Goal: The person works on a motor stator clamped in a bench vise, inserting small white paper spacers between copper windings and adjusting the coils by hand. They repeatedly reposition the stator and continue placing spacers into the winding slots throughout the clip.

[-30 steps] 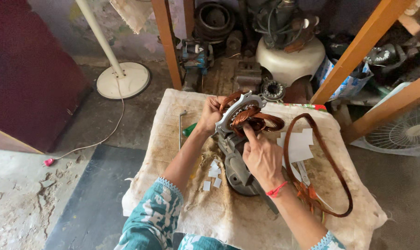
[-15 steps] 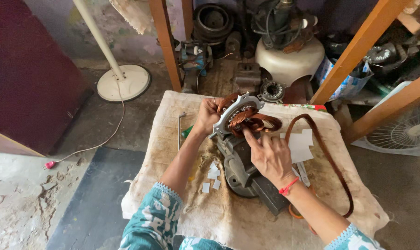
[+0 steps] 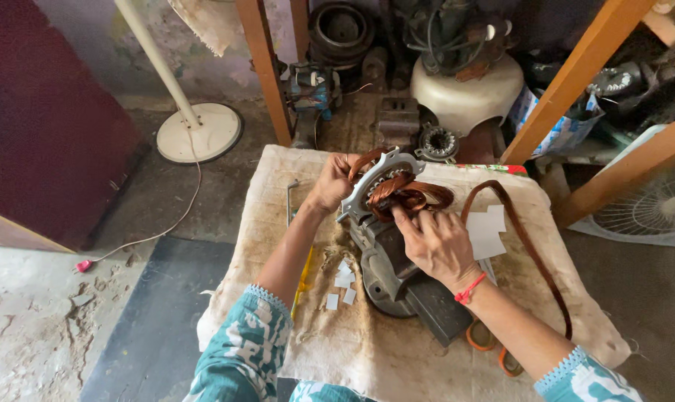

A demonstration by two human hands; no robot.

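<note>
1. On the cloth-covered table (image 3: 397, 357), seen from the head camera, a round metal motor stator (image 3: 378, 195) sits on top of a grey stand (image 3: 397, 272).
2. The left hand (image 3: 331, 181) grips the stator's left rim, fingers curled tight around it.
3. The right hand (image 3: 435, 240) is just right of the stator, with its fingers pressing on the brown copper wire coils (image 3: 412, 195) inside it.
4. A long loop of brown wire (image 3: 527, 242) lies right of the stator.
5. Small white paper pieces (image 3: 342, 281) lie on the cloth below the stator, left of the stand.
6. Bigger white paper sheets (image 3: 486, 232) lie just right of the right hand.
7. A white fan base (image 3: 199, 132) stands on the floor, well left of the stator.
</note>
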